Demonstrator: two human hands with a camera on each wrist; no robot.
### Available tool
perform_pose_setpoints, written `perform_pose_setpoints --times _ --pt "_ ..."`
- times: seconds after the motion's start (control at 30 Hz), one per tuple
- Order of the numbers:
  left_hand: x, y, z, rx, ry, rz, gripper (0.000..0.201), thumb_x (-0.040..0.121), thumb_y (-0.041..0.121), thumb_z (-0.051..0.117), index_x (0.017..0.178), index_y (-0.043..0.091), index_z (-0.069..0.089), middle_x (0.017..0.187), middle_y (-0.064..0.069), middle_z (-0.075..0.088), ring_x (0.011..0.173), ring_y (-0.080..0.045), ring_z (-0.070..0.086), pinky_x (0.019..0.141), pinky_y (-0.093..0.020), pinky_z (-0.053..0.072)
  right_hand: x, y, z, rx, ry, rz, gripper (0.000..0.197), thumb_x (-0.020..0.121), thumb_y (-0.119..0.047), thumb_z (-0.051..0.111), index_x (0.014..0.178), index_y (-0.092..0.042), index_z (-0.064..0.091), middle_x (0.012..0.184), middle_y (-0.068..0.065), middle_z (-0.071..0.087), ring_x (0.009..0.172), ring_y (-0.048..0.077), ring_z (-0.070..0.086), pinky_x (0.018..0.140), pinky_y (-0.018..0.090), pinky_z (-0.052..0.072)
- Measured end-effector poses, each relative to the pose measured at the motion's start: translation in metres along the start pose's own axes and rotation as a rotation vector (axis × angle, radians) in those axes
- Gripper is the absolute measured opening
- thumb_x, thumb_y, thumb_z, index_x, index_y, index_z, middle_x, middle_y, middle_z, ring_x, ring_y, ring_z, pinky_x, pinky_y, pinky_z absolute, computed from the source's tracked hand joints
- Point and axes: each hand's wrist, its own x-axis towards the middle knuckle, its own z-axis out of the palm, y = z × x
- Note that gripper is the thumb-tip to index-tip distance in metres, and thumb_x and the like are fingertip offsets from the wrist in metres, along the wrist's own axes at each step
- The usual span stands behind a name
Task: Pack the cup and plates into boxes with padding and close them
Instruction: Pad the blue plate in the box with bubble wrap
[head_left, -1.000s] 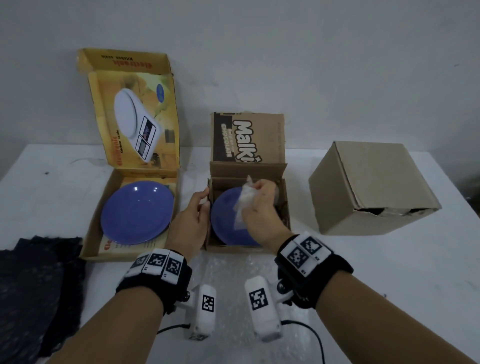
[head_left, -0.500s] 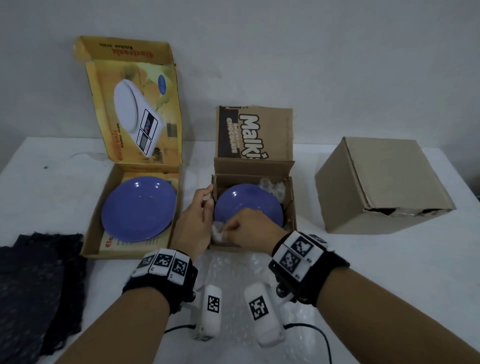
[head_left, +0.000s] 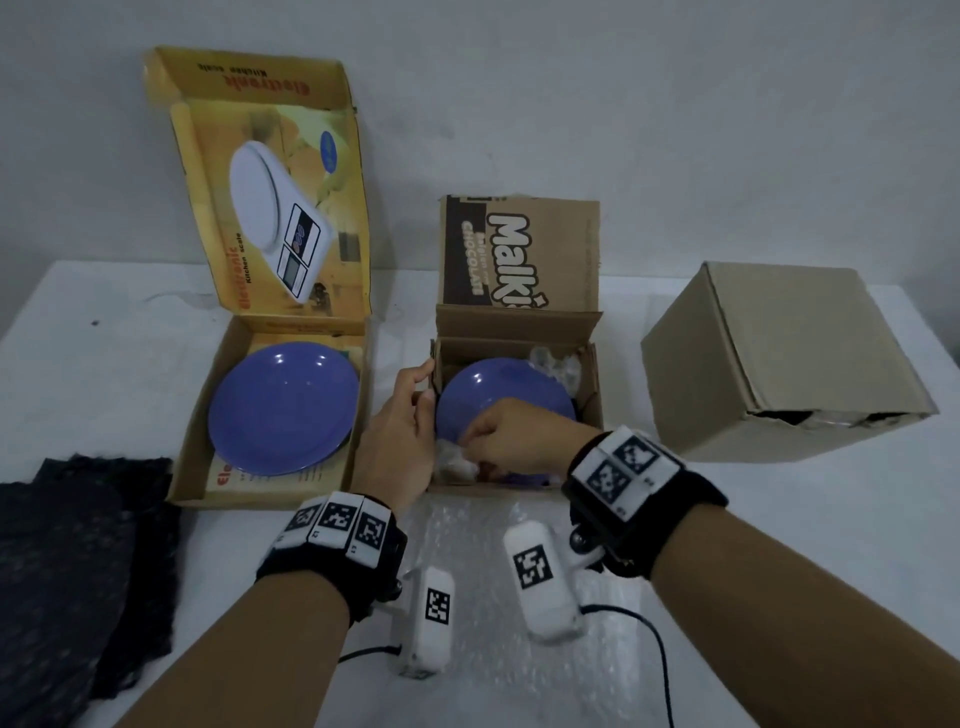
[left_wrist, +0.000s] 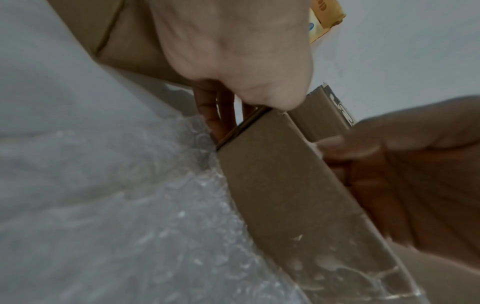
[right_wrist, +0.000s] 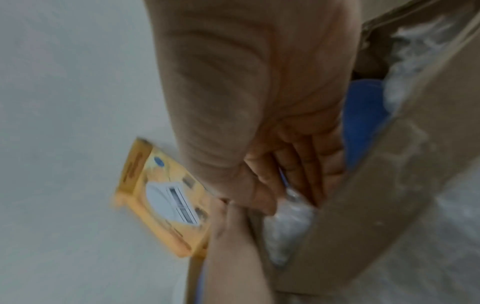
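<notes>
Under the right hand (head_left: 511, 436), the blue plate (head_left: 498, 389) sits in the open brown box (head_left: 589, 410), and that hand's curled fingers (right_wrist: 298, 162) pinch a wad of clear padding (head_left: 454, 462) and shove it into the near corner, between plate rim and box wall. More padding (head_left: 556, 361) sits in the corner beyond the right hand. Left hand (head_left: 400, 431) is just beside the right one, fingers fairly straight along the outside of the box's left wall, thumb hooked over its top edge, bracing it; the left wrist view shows the thumb on the cardboard edge. Step in hand, as I judge it: wedging padding round the plate. To do it well, push the wad down beside the rim, not on top of the plate, keep the left hand bracing so the wall doesn't bow out, and fill each gap evenly so the plate can't slide; the flap (head_left: 519, 252) stands upright past both hands, not yet closed. Beyond the left hand, a second blue plate (head_left: 283, 410) lies in the open yellow box (head_left: 192, 467), no padding visible on it. Well off to the right of the right hand, a plain carton (head_left: 779, 353) lies tipped on its side; contents unclear. Bubble wrap sheet (head_left: 483, 613) lies beneath both wrists; dark cloth (head_left: 78, 561) off past the left forearm.
</notes>
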Motion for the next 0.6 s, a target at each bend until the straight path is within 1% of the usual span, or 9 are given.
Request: perform_pose_setpoints --times 0.07,0.13,0.17,0.23,0.3,0.37,0.47,0.53,0.6 --pt "-0.001 -0.001 0.002 -0.012 0.014 -0.01 0.034 0.101 0.03 0.033 0.134 0.035 0.039 0.071 0.005 0.056 0.06 -0.014 0.053 0.048 -0.028 0.032 -0.002 0.0 -0.002 0.014 0.013 0.001 0.014 0.089 -0.013 0.062 0.093 -0.007 0.073 0.094 0.013 0.071 0.079 0.021 0.062 0.085 0.035 0.054" --pt "-0.003 0.0 0.003 -0.019 0.021 -0.005 0.034 0.101 0.03 0.033 0.134 0.035 0.039 0.069 0.005 0.056 0.061 -0.016 0.053 0.048 -0.029 0.031 0.002 0.0 0.004 -0.087 0.079 0.004 0.016 0.086 -0.015 0.067 0.097 -0.005 0.071 0.101 0.012 0.071 0.088 0.025 0.065 0.086 0.038 0.054" --pt "-0.002 0.0 0.004 -0.016 0.017 -0.005 0.034 0.101 0.029 0.033 0.135 0.034 0.039 0.07 0.003 0.057 0.061 -0.018 0.053 0.048 -0.029 0.031 0.005 -0.001 0.008 -0.156 0.119 0.018 0.02 0.084 -0.018 0.069 0.1 -0.006 0.068 0.103 0.013 0.069 0.093 0.028 0.064 0.085 0.04 0.054" --pt "0.0 0.001 0.005 -0.005 0.004 -0.026 0.034 0.102 0.029 0.033 0.135 0.033 0.039 0.076 -0.003 0.059 0.064 -0.021 0.054 0.049 -0.03 0.03 0.01 -0.003 0.014 -0.252 0.174 0.058 0.038 0.082 -0.022 0.068 0.115 -0.01 0.055 0.111 0.011 0.061 0.098 0.029 0.059 0.083 0.04 0.053" --pt "0.001 -0.002 0.005 0.005 -0.002 -0.034 0.034 0.102 0.029 0.033 0.135 0.034 0.038 0.079 -0.004 0.06 0.066 -0.022 0.054 0.049 -0.03 0.029 0.014 -0.005 0.018 -0.267 0.178 0.092 0.049 0.081 -0.024 0.066 0.125 -0.011 0.047 0.115 0.009 0.056 0.099 0.029 0.058 0.075 0.037 0.051" --pt "0.0 -0.004 0.005 0.001 -0.002 -0.025 0.034 0.102 0.03 0.032 0.135 0.034 0.038 0.078 -0.005 0.06 0.067 -0.023 0.055 0.049 -0.029 0.031 0.016 -0.006 0.02 -0.285 0.17 0.093 0.041 0.081 -0.024 0.066 0.118 -0.009 0.053 0.109 0.009 0.059 0.094 0.027 0.06 0.07 0.034 0.05" --pt "0.0 -0.004 0.005 -0.001 -0.006 -0.008 0.033 0.101 0.029 0.032 0.134 0.034 0.038 0.078 -0.005 0.06 0.067 -0.024 0.055 0.051 -0.032 0.031 0.013 -0.004 0.012 -0.233 0.119 0.05 0.02 0.085 -0.019 0.065 0.098 -0.004 0.069 0.099 0.013 0.069 0.09 0.029 0.064 0.081 0.038 0.055" --pt "0.001 -0.003 0.005 -0.003 -0.003 0.01 0.033 0.101 0.03 0.032 0.133 0.034 0.038 0.079 -0.003 0.06 0.067 -0.023 0.054 0.051 -0.032 0.03 0.009 0.001 0.0 -0.09 0.047 0.043 0.015 0.088 -0.011 0.062 0.096 -0.004 0.072 0.092 0.011 0.071 0.086 0.026 0.066 0.083 0.037 0.056" --pt "0.001 -0.003 0.005 -0.002 0.001 0.001 0.032 0.101 0.03 0.032 0.133 0.035 0.038 0.08 -0.002 0.06 0.065 -0.02 0.053 0.051 -0.031 0.03 0.004 0.002 -0.008 0.026 -0.039 0.072 0.014 0.086 -0.006 0.065 0.098 -0.006 0.072 0.082 0.004 0.069 0.076 0.02 0.066 0.078 0.03 0.058"
